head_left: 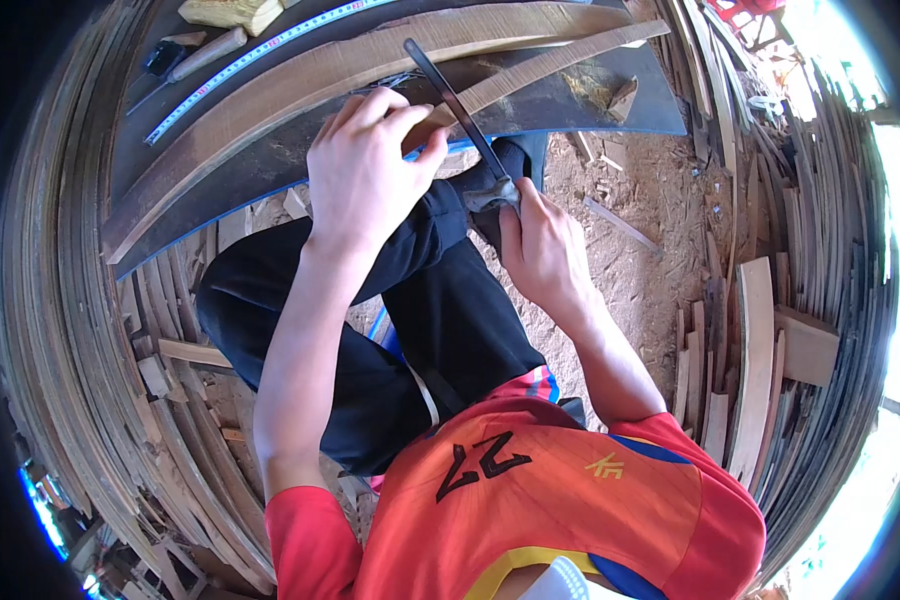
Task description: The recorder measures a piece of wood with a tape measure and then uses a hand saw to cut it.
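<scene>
Before me, the fingers of the left hand point(370, 170), the nearer, are pinching the lower end of a wooden strip point(560, 72) that is pointing toward two o'clock over the tabletop point(658, 98). The right hand's point(545, 245) fingers are gripping a dark-bladed tool point(457, 110), its blade running toward eleven o'clock across the strip.

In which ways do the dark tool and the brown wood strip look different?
The dark tool is a slim bar; the wood strip is brown and looks broader. The dark tool points to the picture's upper left, the wood strip to its upper right. The right hand grips the dark tool's near end; the left hand holds the wood strip. Both are long.
</scene>
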The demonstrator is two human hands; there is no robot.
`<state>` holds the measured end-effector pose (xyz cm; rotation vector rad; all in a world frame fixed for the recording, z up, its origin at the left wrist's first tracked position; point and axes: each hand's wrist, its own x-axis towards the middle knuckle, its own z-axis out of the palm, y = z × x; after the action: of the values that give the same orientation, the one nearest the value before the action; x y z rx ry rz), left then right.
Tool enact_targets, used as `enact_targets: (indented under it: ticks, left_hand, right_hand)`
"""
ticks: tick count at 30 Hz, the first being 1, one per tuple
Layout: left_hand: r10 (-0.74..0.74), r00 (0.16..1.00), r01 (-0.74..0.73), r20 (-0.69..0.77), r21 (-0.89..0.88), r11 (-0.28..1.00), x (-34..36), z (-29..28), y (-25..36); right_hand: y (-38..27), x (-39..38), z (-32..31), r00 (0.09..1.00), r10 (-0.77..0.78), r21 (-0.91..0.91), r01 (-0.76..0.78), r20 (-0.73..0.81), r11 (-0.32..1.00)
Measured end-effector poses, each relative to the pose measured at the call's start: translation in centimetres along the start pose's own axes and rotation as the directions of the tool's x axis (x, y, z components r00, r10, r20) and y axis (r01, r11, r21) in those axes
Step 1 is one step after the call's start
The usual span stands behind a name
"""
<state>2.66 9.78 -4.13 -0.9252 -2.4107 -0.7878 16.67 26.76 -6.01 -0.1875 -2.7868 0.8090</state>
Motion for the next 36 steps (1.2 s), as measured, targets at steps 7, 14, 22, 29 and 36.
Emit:
enact_targets:
  ticks: [7, 14, 22, 29, 36]
  left_hand:
    - [-0.092, 0.994, 0.101, 0.057, -0.196, 0.975, -0.1, 0.5, -0.7]
    - [-0.06, 0.997, 0.068, 0.041, -0.23, 0.971, 0.0, 0.7, -1.1]
    - [-0.055, 0.998, 0.06, 0.027, -0.252, 0.966, 0.1, 0.7, -0.9]
    - [0.005, 1.0, -0.005, 0.002, -0.191, 0.982, -0.7, 1.2, -1.6]
    - [0.018, 1.0, -0.022, -0.025, -0.153, 0.988, -0.5, 0.9, -1.3]
  right_hand:
    - [-1.4, -0.3, -1.1, 0.999, 0.02, -0.035, -0.019, 0.042, 0.999]
    - [-2.2, -1.2, -2.3, 0.998, 0.045, -0.172, -0.036, 0.053, 0.984]
    - [-2.3, 0.1, -1.1, 0.999, 0.019, -0.244, -0.012, 0.027, 0.97]
    - [-0.9, -2.2, -2.3, 0.992, 0.037, -0.232, -0.008, 0.121, 0.973]
    - [-1.6, -0.3, -1.5, 0.995, -0.031, -0.244, 0.053, 0.091, 0.968]
